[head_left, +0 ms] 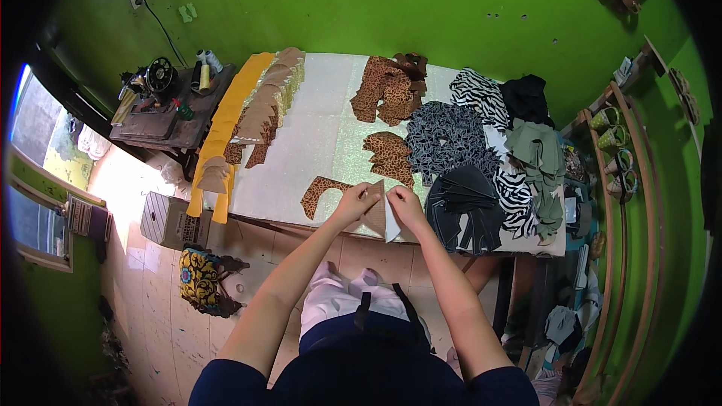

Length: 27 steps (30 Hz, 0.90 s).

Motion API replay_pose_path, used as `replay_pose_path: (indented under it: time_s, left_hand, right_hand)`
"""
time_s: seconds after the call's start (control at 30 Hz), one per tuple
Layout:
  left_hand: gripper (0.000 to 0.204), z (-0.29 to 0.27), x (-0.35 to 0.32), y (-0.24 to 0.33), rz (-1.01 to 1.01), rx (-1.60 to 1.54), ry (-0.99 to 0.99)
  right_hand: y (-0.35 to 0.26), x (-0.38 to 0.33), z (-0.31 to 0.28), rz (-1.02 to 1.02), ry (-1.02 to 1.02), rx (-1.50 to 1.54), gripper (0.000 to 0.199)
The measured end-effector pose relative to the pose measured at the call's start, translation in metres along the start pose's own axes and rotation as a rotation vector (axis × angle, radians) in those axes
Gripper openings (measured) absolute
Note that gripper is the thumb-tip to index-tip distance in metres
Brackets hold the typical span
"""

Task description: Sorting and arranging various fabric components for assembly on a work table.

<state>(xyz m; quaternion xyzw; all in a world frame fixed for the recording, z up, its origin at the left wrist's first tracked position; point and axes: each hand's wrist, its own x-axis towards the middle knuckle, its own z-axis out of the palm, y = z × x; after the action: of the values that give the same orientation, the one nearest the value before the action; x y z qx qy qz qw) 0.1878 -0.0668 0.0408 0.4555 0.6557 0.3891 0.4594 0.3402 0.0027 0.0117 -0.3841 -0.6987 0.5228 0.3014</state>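
At the table's front edge, my left hand (358, 203) pinches a flat brown cut piece (374, 216). My right hand (407, 206) is closed at the top of a narrow white piece (392, 221) that lies right beside the brown one. Whether the two pieces are joined cannot be made out. Left of my left hand lies a leopard-print cut piece (314, 200) with a curved notch. Beyond my hands rests a small stack of leopard-print pieces (386, 155). Black cut pieces (463, 203) lie close to my right hand.
The table (297, 152) has a pale cover. Yellow strips (235, 109) and tan pieces (275, 86) line its left side; grey-black pieces (447, 139), zebra-print fabric (480, 95) and olive fabric (535, 152) crowd the right. A sewing machine (159, 75) stands left, a wooden shoe rack (639, 256) right.
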Motion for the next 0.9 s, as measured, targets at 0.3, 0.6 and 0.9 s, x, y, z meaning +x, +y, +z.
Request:
replay_pose_path:
  time_s: [0.3, 0.6, 0.9]
  left_hand:
    - [0.012, -0.002, -0.001, 0.002, 0.407, 0.136, 0.122]
    - [0.014, -0.003, -0.006, -0.002, 0.364, 0.117, 0.132]
    - [0.016, -0.002, -0.015, 0.006, 0.348, 0.044, 0.026]
  right_hand:
    - [-0.010, 0.005, -0.005, 0.082, -0.140, 0.087, 0.023]
    - [-0.027, 0.000, -0.003, -0.029, -0.074, -0.160, 0.026]
    - [-0.011, 0.005, -0.010, 0.034, 0.017, -0.283, 0.028]
